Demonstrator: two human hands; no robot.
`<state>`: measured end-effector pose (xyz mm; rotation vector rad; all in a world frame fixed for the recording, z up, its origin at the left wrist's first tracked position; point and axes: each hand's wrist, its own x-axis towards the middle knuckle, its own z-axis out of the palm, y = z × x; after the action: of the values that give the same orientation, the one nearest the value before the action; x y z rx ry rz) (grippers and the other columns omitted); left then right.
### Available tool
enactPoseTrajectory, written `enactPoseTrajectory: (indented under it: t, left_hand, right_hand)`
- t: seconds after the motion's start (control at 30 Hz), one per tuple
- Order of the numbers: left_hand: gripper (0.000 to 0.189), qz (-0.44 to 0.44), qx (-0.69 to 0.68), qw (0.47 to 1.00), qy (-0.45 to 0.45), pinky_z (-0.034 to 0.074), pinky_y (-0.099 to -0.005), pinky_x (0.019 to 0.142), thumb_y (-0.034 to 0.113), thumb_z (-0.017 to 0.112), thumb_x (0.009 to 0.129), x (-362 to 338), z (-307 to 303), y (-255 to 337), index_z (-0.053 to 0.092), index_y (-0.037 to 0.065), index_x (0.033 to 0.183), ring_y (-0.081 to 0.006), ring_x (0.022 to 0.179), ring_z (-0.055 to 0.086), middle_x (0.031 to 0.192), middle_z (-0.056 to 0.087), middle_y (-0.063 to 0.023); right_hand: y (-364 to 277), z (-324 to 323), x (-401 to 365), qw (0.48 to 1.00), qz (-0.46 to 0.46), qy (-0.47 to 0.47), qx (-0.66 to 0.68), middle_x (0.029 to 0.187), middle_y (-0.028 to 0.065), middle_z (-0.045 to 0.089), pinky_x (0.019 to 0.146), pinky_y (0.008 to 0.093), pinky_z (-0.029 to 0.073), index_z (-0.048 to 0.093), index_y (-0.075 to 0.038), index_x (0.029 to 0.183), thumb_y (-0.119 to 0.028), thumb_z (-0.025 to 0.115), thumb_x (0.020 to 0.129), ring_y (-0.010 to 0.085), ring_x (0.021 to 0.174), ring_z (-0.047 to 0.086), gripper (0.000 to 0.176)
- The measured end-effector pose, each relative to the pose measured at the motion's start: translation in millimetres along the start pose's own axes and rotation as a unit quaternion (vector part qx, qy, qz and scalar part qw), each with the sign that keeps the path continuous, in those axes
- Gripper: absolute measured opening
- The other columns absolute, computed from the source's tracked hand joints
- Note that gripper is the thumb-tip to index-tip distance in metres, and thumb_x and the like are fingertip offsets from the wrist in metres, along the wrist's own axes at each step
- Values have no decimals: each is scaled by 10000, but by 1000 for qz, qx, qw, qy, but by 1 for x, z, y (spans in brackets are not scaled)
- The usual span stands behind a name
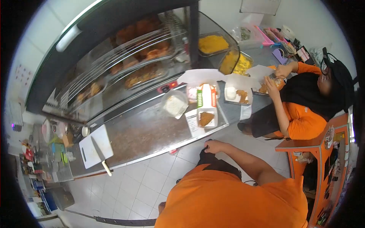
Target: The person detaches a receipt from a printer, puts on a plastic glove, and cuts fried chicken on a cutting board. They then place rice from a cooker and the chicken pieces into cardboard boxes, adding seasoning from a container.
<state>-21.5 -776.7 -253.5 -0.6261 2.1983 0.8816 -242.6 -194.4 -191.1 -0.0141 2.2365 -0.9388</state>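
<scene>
Curling near the edge of the counter (144, 142), the right hand (215, 146) is caught with fingers bent.
Something dark (205, 149) is met there; whether it is gripped cannot be told. On the counter, fried food (206, 119) is held in a white box (215, 114). What seems the left hand (162, 207) is mostly hidden, its fingers unreadable.

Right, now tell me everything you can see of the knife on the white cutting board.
The knife has a long grey blade, metal by its look, narrowing to a tip, and a pale cream handle of unclear material. It lies slantwise, its blade resting on the white cutting board, tip towards the board's far edge. The handle reaches past the board and out over the front edge of the counter. Nobody is touching it.
</scene>
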Motion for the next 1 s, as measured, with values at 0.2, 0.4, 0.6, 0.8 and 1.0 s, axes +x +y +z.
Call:
enactPoseTrajectory:
  t: [0.2,0.4,0.6,0.8,1.0]
  left_hand:
    - [278,-77,-136,988,9,547,-342,666,303,688,942,-48,-18,-128,683,52,1059,-250,833,721,954,732,-133]
    - [230,-148,-270,951,35,521,-311,611,272,634,980,-63,-64,-227,643,74,1097,-225,799,698,992,710,-88]
    - [167,-128,-471,852,187,474,-260,592,224,598,1005,17,-195,-202,619,95,1110,-154,809,662,979,691,-42]
    - [226,62,-421,895,132,510,-312,730,192,681,971,95,-359,-93,663,100,1176,-154,917,685,1073,719,-21]
    - [311,90,-272,952,109,532,-301,763,142,728,943,93,-450,-202,663,63,1236,-178,977,695,1117,723,-51]
  right_hand:
    - [-119,80,31,993,-24,-11,-115,1223,226,685,984,472,509,653,-47,1243,-411,726,891,397,1152,650,512]
    - [-225,151,65,983,-66,-92,-143,1225,230,680,980,474,508,658,-35,1239,-403,716,906,395,1155,648,499]
    - [-318,172,82,981,-115,-110,-112,1175,227,694,936,464,523,658,-37,1215,-450,716,915,388,1108,665,514]
    - [-447,195,162,982,-144,-114,-53,1055,166,715,897,418,538,666,-49,1164,-392,726,925,301,1028,693,422]
    - [-615,248,280,971,-165,-78,-156,1020,174,733,842,453,554,689,-47,1113,-363,703,915,343,977,711,373]
